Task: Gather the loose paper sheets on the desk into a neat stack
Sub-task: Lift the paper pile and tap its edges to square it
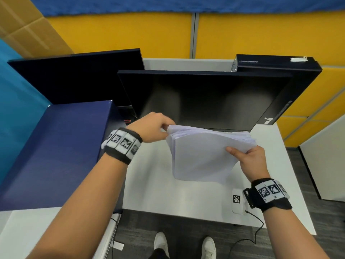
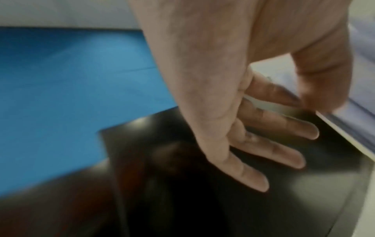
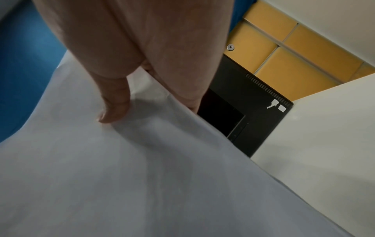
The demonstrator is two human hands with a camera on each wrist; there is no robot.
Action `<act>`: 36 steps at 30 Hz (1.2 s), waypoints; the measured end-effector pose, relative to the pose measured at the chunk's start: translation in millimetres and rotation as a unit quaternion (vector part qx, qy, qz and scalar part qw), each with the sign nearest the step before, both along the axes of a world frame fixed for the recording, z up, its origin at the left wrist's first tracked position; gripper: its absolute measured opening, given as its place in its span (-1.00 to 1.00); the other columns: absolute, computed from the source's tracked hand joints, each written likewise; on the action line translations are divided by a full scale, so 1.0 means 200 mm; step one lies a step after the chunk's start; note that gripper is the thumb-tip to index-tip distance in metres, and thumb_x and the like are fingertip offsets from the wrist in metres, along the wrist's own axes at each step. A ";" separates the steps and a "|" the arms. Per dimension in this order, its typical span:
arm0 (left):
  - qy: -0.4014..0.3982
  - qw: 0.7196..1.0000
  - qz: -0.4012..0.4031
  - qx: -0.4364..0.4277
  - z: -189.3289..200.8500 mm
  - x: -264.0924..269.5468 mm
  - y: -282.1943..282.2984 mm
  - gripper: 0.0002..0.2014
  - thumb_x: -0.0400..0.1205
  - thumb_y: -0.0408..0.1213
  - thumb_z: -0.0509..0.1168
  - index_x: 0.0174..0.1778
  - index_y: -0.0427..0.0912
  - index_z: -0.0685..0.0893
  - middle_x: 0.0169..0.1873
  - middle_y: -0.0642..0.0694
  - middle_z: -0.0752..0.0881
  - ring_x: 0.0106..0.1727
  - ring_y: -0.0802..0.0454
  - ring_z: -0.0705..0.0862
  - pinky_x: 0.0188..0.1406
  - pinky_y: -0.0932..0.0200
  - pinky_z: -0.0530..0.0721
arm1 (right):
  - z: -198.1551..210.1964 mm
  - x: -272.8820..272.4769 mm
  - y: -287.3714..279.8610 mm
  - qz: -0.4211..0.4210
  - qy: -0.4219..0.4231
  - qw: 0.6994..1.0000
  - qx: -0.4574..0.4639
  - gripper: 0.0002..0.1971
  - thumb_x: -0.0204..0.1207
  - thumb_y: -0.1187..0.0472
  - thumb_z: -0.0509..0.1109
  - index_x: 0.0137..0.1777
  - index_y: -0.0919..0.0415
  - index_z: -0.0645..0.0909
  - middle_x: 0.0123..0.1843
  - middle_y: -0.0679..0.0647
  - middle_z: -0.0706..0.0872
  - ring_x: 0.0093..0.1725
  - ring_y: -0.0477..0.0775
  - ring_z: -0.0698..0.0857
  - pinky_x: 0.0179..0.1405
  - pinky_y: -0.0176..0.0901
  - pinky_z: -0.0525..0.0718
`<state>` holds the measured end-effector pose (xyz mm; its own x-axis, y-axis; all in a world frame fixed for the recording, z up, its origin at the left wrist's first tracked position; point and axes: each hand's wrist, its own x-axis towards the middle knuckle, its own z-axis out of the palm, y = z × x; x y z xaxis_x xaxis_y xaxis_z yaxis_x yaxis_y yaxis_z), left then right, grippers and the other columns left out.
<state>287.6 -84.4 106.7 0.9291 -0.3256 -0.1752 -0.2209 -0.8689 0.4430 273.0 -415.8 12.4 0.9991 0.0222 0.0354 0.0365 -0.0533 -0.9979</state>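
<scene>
A stack of white paper sheets hangs tilted above the white desk, its edges fanned and uneven. My left hand pinches the stack's far left corner between thumb and index finger; in the left wrist view the left hand is blurred, its other fingers lie straight, and the stack's edge shows at the right. My right hand grips the right edge. In the right wrist view the right hand has its thumb on top of the sheets and its fingers underneath.
A black monitor stands just behind the paper, a second one behind it to the left. A dark blue box fills the left side and a black computer case the right rear. A small white tagged device lies at the desk's front right.
</scene>
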 end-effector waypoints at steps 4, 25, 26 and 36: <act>0.161 0.913 0.051 -0.370 -0.28 -0.18 0.08 -0.11 0.41 -0.41 0.55 0.62 0.18 0.37 0.51 0.21 0.56 0.62 0.22 0.40 0.60 0.09 0.27 | -0.01 0.00 0.00 -0.020 0.009 1.000 0.007 -0.76 0.40 0.36 0.60 0.02 0.09 0.79 -0.14 -0.20 0.87 -0.13 -0.19 0.84 -0.16 -0.43 0.71; -0.061 0.834 0.323 -0.443 -0.48 -0.18 -0.34 -0.68 0.47 -0.30 0.62 0.14 -0.15 0.83 0.00 0.11 0.83 -0.05 0.45 0.76 0.01 0.34 0.68 | 0.02 0.03 0.10 -0.006 -0.012 0.996 -0.085 -0.64 0.36 0.40 0.63 -0.10 -0.12 0.71 -0.21 -0.43 0.80 -0.17 -0.43 0.75 -0.09 -0.39 0.67; -0.066 0.826 0.328 -0.454 -0.46 -0.18 -0.33 -0.71 0.49 -0.31 0.61 0.12 -0.10 0.82 -0.02 0.15 0.82 -0.06 0.46 0.76 -0.03 0.40 0.68 | 0.03 0.03 0.10 -0.015 -0.023 0.997 -0.074 -0.65 0.37 0.41 0.62 -0.10 -0.11 0.71 -0.20 -0.46 0.80 -0.16 -0.43 0.76 -0.09 -0.44 0.67; -0.132 0.761 0.374 -0.513 -0.42 -0.21 -0.42 -0.59 0.47 -0.02 0.59 0.19 -0.01 0.69 0.05 0.07 0.81 0.05 0.19 0.79 -0.02 0.35 0.75 | 0.03 -0.01 0.14 -0.069 0.005 0.998 0.013 -0.61 0.47 0.24 0.57 0.28 0.14 0.62 0.12 -0.07 0.79 0.04 -0.19 0.79 -0.05 -0.34 0.74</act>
<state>246.0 -169.1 21.9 0.8808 0.4718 0.0403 -0.0343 -0.0213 0.9992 271.3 -388.3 18.3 0.9929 -0.1167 0.0233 0.0197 -0.0317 -0.9993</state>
